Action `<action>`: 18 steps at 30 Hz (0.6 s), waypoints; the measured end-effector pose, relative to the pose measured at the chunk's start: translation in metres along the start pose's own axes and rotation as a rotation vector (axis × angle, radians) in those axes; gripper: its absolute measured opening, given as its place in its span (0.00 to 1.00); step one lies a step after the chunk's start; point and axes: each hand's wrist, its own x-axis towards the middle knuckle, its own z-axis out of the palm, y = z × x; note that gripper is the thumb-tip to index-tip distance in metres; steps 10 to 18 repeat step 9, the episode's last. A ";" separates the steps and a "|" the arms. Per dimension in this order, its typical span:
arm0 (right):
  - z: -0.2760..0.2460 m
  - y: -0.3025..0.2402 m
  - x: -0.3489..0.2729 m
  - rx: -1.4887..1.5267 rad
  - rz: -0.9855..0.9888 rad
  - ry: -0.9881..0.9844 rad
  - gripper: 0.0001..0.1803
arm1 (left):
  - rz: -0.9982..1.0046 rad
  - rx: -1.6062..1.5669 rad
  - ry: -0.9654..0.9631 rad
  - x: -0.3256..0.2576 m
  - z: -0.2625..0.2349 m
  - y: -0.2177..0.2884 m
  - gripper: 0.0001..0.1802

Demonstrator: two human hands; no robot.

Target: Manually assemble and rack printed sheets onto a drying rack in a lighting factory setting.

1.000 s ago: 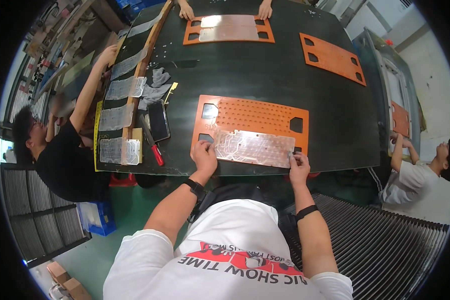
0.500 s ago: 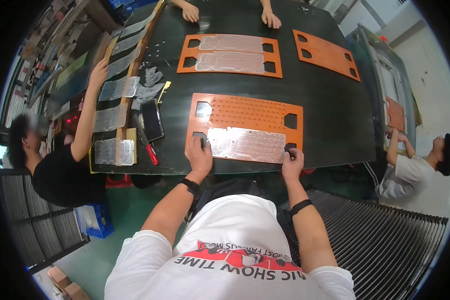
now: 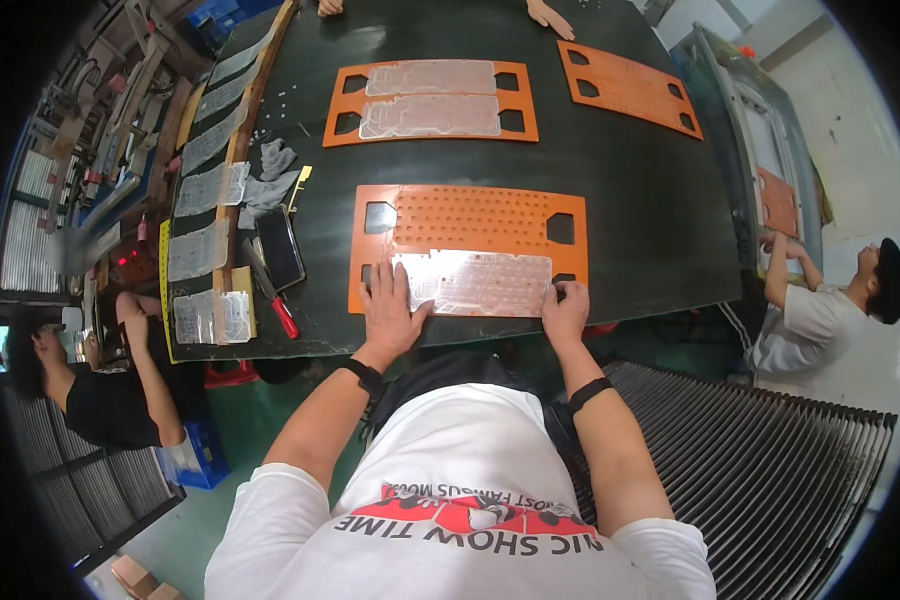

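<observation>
Silvery sheet (image 3: pixel 475 282) lies on the orange jig plate's (image 3: pixel 470 215) near edge, left hand (image 3: pixel 390 308) flat on its left end, right hand (image 3: pixel 565 307) pressing its right end.

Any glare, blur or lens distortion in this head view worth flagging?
Head view: strong fisheye bending of the dark table edges, black vignette at the corners; overhead glare on the clear sheet under the left hand and right hand; focus sharp centrally.
</observation>
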 end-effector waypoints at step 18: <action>0.001 -0.014 0.007 0.176 0.094 0.035 0.06 | -0.018 0.034 -0.046 -0.002 0.000 0.001 0.44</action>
